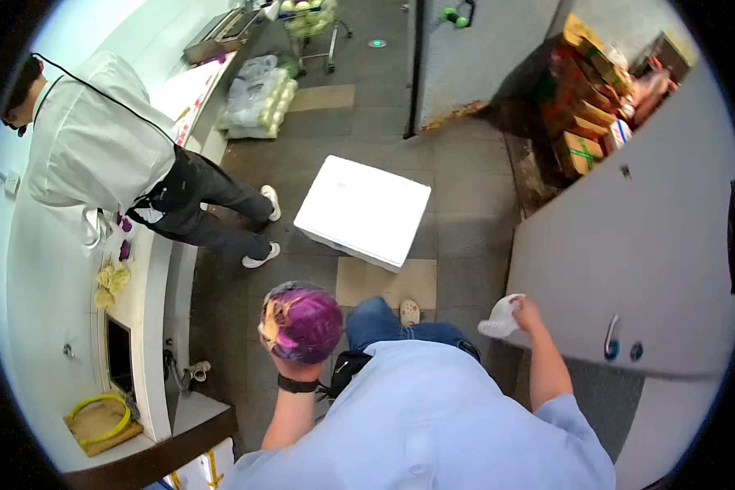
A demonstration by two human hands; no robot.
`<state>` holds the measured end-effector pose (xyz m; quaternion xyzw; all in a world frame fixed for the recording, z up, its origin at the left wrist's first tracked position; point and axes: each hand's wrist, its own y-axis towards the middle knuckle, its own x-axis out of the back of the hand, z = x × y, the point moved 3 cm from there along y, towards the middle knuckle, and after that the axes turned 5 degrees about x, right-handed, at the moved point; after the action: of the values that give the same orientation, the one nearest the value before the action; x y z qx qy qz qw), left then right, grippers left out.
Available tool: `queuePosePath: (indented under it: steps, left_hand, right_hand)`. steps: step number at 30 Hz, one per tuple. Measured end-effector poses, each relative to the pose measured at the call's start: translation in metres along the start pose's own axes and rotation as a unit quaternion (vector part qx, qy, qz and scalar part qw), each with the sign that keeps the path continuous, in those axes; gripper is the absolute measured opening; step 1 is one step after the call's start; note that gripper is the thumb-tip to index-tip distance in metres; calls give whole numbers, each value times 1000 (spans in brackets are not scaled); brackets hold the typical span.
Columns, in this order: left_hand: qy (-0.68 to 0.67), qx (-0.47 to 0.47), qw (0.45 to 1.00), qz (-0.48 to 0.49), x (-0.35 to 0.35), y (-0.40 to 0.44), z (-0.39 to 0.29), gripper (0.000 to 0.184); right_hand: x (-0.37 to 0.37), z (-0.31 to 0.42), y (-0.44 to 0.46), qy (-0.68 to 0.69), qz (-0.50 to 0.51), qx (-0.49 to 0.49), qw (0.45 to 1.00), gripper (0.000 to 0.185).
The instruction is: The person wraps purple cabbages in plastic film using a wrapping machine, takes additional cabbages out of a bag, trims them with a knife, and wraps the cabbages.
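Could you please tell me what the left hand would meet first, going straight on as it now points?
Past the red cabbage it holds, the left hand would probably meet the white foam box near its left corner, but depth is unclear; it might pass above.

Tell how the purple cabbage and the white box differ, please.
The purple cabbage is rounded; the white box has straight edges. The cabbage is purple with paler patches, the box mostly white. The cabbage rests in the left hand; the box stands on the floor. Neither is in the right hand.
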<state>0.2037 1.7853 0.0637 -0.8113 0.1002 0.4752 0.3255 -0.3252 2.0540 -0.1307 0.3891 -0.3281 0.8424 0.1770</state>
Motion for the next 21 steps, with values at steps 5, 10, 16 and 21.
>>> queuePosePath:
  steps: [5,10,16,21]
  left_hand:
    - [7,-38,999,-2,-63,78,-5,79]
    - [-47,-34,998,-7,-84,150,-41,75]
    - [-32,-42,998,41,-120,228,-102,64]
    - [-57,-47,997,-7,-110,273,-157,65]
  right_hand:
    - [73,34,112,-32,-28,25,999,40]
    - [59,44,149,-85,18,-33,996,37]
    - [-11,7,184,-95,36,-117,988,40]
    - [-32,56,227,-17,52,-138,989,39]
